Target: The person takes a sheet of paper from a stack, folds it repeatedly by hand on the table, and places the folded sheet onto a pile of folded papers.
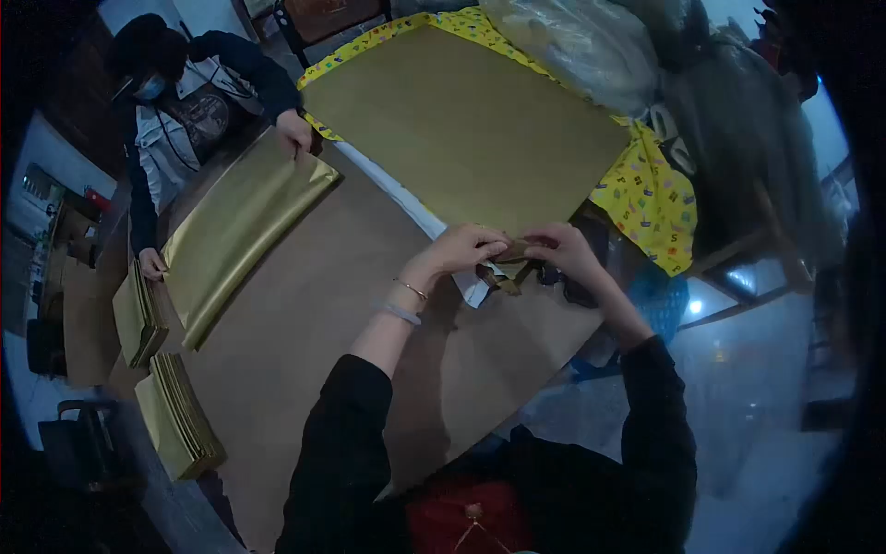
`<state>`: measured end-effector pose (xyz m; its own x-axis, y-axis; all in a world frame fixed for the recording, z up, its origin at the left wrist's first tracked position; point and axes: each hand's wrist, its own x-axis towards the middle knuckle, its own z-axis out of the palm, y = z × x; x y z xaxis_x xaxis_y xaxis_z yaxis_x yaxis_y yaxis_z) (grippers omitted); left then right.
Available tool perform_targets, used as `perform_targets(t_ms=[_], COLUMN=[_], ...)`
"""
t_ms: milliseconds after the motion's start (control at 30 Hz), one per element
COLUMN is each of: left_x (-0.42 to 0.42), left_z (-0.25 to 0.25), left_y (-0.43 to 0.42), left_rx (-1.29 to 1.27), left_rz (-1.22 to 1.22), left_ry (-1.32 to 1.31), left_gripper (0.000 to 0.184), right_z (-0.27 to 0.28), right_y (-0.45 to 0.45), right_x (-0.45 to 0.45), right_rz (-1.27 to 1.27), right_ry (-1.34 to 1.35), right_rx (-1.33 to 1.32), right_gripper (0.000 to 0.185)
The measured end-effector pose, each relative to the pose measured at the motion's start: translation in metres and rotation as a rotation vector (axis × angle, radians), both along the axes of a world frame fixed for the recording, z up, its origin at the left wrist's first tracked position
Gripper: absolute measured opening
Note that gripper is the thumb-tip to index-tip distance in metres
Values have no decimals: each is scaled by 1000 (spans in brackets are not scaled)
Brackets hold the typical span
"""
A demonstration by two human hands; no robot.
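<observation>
My left hand and my right hand come together over the right part of the table, fingers closed in a pinch. Between them is a crumpled brownish-gold strip, whose kind I cannot make out. A white strip runs from beneath the hands toward the far left, along the edge of a large brown sheet. Yellow printed fabric shows around that sheet's borders and hangs off its right corner. My fingers hide part of what they pinch.
Across the table, a co-worker in a mask handles a folded gold sheet. Two stacks of folded gold material, a nearer one and a farther one, lie at the left edge. Clear plastic bags are piled behind.
</observation>
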<state>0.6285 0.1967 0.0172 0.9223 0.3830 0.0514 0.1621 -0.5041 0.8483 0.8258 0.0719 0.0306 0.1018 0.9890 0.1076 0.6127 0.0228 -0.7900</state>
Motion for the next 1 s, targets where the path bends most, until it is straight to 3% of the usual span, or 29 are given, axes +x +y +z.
perform_targets(t_ms=[233, 333, 433, 500, 567, 633, 700, 767, 833, 867, 900, 967, 1000], left_x=[-4, -5, -5, -7, -5, -4, -3, -1, 1, 3, 4, 5, 5], left_z=[-7, -13, -10, -9, -12, -9, -5, -2, -3, -3, -5, -9, -2], left_y=[5, 6, 5, 4, 5, 3, 3, -2, -6, -8, -8, -9, -10], left_rx=[-11, -187, -11, -82, -34, -12, -48, 59, 161, 156, 148, 129, 48], left_rz=[-82, -111, -175, -120, -128, -80, -77, 89, 127, 198, 270, 299, 305], left_ry=[-61, -27, -100, -40, -85, -126, -105, 9, -101, -36, 28, -64, -18], left_gripper=[24, 30, 32, 33, 31, 27, 24, 23, 25, 26, 28, 26, 25], right_z=[-9, -12, -7, 0, -7, -7, -6, -7, -11, -14, -9, 2, 3], right_y=[-1, 2, 1, 0, 2, 3, 4, 3, -1, -6, -12, -23, -28], right_x=[3, 8, 10, 11, 15, 12, 8, 3, -3, 0, 0, 0, -4], right_rz=[51, 106, 161, 51, 131, 23, -17, -54, -200, -204, -202, 200, 282], right_ry=[-30, 43, 75, 209, 134, 49, 95, 143, -46, -362, -364, -655, -728], right_rx=[106, 107, 63, -210, -104, -167, -154, -139, 236, 354, 353, 533, 513], right_gripper=[20, 20, 17, 15, 15, 17, 18, 18, 18, 20, 20, 23, 26])
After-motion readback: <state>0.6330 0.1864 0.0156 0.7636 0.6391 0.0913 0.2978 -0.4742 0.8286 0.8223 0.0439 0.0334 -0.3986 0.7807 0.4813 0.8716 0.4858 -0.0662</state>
